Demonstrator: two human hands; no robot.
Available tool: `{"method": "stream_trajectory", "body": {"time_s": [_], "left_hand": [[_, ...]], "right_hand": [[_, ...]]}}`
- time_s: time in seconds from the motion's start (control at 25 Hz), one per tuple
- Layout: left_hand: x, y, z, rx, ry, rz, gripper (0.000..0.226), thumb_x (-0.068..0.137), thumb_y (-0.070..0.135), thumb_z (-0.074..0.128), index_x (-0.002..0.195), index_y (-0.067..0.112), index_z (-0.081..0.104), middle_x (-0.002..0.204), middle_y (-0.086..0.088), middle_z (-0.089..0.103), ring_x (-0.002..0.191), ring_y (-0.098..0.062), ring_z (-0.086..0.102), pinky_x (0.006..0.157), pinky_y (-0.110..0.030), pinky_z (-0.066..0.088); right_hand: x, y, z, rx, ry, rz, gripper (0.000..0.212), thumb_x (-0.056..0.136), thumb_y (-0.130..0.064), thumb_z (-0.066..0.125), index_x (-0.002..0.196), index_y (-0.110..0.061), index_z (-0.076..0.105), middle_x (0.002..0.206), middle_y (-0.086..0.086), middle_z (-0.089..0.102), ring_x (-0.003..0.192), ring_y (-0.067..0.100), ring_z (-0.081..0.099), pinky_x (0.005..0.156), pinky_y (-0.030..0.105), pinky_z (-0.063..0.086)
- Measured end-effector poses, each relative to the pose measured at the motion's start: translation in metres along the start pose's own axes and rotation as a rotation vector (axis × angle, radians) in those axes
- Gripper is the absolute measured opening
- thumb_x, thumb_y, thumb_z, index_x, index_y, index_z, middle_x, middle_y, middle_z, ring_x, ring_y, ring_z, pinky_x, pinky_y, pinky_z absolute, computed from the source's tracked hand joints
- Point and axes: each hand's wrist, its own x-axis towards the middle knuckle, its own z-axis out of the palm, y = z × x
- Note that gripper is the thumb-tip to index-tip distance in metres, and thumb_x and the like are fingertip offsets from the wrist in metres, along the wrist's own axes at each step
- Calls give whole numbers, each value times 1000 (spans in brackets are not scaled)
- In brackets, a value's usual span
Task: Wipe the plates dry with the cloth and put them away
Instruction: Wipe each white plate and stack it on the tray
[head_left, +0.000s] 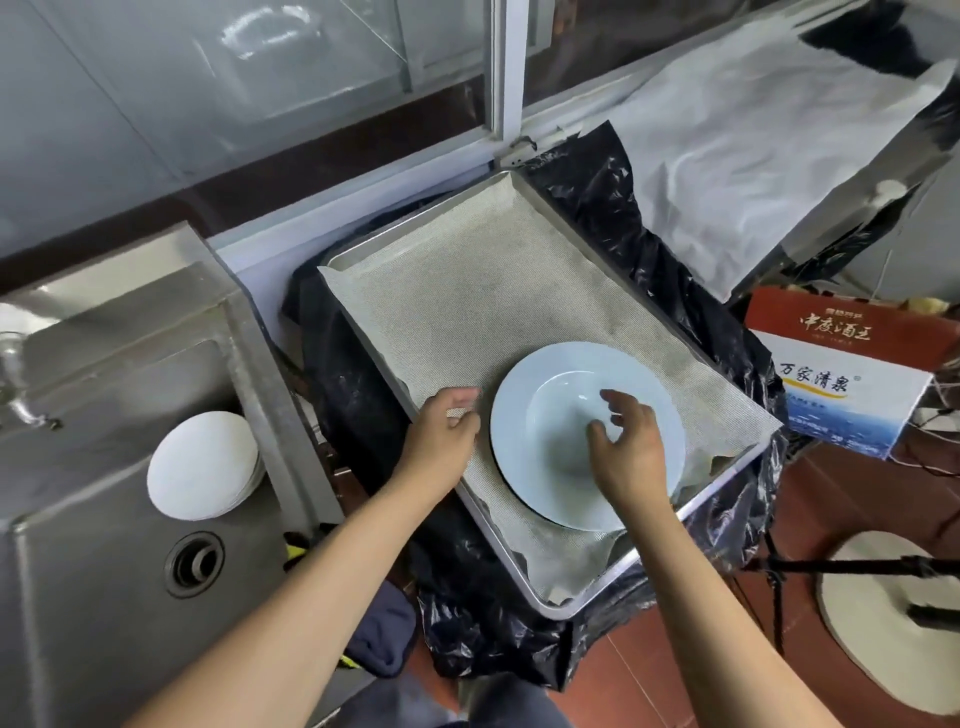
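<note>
Hovering: right hand (626, 447) over the pale plate (550, 415), fingers loosely spread, holding nothing
Left hand (447, 431): fingers curled at the mesh liner (457, 291) beside the plate's rim — whether they pinch it, I cannot tell
Plate: flat in the lined tray (597, 582)
Waiting: plate stack (202, 470) in the sink (93, 597)
Risk: tray sits on a bag-covered support — pressing near its edge may tip it

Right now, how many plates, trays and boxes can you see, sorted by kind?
Pale blue deep plate on the lined tray: 1
Stack of white plates in the steel sink: 1 stack; the number of plates in it cannot be told
Metal tray with grey mesh liner: 1
Printed cardboard boxes, one red, one white and blue: 2
Total: 5 items, counting the stack as one
</note>
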Motion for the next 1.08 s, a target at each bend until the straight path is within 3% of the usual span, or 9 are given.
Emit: {"method": "stream_trajectory", "body": {"time_s": [0.08,0.24,0.32,0.44,0.6,0.8,0.96,1.08], "left_hand": [[-6,-4,-15,38,29,9,35,94,14,55,123,31,65,103,15,67,80,7,60,73,-15,44],[-24,-15,-46,29,104,-23,33,97,13,53,116,38,64,117,19,63,98,5,59,73,-6,41],[-35,-25,-64,-9,161,-57,34,97,10,53,117,34,64,119,17,64,99,2,59,76,-8,42],[-53,-38,-95,-37,276,-104,35,95,4,52,120,23,67,117,12,66,92,-1,59,80,-13,44],[-78,-58,-142,-108,398,-125,34,93,-9,50,120,4,67,117,-9,67,92,-16,56,84,-25,46],[-109,-98,-218,-144,433,-169,34,94,-3,51,120,12,67,115,0,68,87,-14,57,82,-23,47],[-133,-144,-283,-197,432,-204,35,95,0,49,107,29,66,113,7,68,88,-10,60,73,-15,51],[-146,-183,-331,-171,426,-229,32,96,0,51,113,21,67,120,3,68,103,-15,64,94,-32,54]], "right_hand": [[-6,-11,14,27,-46,-51,38,94,-10,61,132,-15,60,130,10,58,112,25,61,101,42,47],[-19,-36,46,44,-134,-132,37,96,-12,59,133,-17,60,128,5,60,109,21,62,98,39,49],[-28,-53,66,52,-191,-183,37,96,-10,58,132,-16,61,126,5,61,109,22,61,97,38,49],[-44,-77,98,54,-266,-259,38,93,-7,58,130,-16,62,122,6,62,102,18,60,92,25,43],[-73,-111,141,81,-376,-306,39,92,-6,58,130,-12,63,121,8,64,104,21,64,95,35,50],[-127,-149,201,65,-434,-329,37,92,-8,58,127,-16,64,116,2,63,101,16,65,90,28,48],[-181,-170,253,43,-470,-300,36,93,-9,57,126,-21,64,117,1,62,101,15,64,90,30,48],[-221,-177,295,14,-480,-272,36,93,-5,57,127,-16,63,119,6,64,104,23,65,97,43,52]]}}
